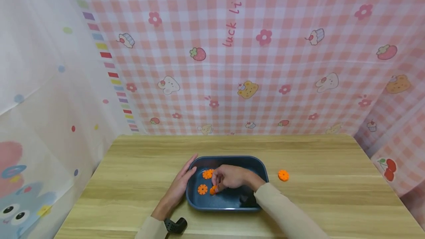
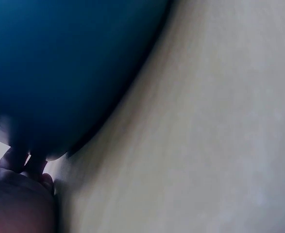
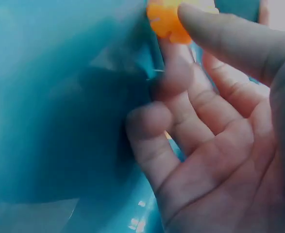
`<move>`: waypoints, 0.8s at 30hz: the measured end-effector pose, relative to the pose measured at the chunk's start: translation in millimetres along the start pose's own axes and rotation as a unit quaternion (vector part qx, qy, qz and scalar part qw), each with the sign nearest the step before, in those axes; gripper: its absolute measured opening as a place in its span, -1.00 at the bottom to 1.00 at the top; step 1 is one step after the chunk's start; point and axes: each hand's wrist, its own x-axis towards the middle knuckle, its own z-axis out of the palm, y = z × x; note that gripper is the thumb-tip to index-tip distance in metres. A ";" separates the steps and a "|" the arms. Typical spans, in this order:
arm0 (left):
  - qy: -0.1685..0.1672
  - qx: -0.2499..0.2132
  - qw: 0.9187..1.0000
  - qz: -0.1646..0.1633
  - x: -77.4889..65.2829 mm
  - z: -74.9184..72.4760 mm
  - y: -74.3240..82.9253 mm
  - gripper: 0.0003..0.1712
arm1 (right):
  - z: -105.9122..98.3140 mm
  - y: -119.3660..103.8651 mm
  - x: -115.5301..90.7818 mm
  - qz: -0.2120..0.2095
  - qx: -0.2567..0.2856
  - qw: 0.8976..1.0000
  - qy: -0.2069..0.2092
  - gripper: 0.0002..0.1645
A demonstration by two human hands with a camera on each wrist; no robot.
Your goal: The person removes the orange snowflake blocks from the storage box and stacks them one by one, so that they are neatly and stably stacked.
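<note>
A dark blue rectangular tray (image 1: 225,209) lies on the wooden table. My left hand (image 1: 177,189) rests against its left end, fingers fairly straight along the outer wall and thumb at the rim. In the left wrist view, the fingers (image 2: 23,160) touch the tray's outer side. Inside the tray, my right hand (image 1: 230,176) pinches an orange notched, flower-shaped disc (image 1: 213,190) between thumb and fingers. The right wrist view shows this disc (image 3: 169,22) under the thumb tip. Beside it on the tray floor lie an orange disc (image 1: 202,189) and, farther back, overlapping orange pieces (image 1: 207,174).
Right of the tray, another orange notched piece (image 1: 283,175) lies on the table (image 1: 332,194). A black wrist device (image 1: 179,225) is strapped at my left wrist. A pink checked cloth (image 1: 265,65) hangs behind the table.
</note>
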 end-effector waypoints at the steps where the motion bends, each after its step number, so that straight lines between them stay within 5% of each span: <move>1: -0.001 0.001 1.000 0.000 0.4 0.1 0.1 -0.38 | -1.2 -0.2 -0.7 -0.003 0.009 1.000 0.007 -0.85; 24: -0.005 -0.021 1.000 0.000 0.1 1.7 0.8 -0.39 | -34.1 -12.4 -31.6 -0.057 0.126 0.987 0.080 -0.63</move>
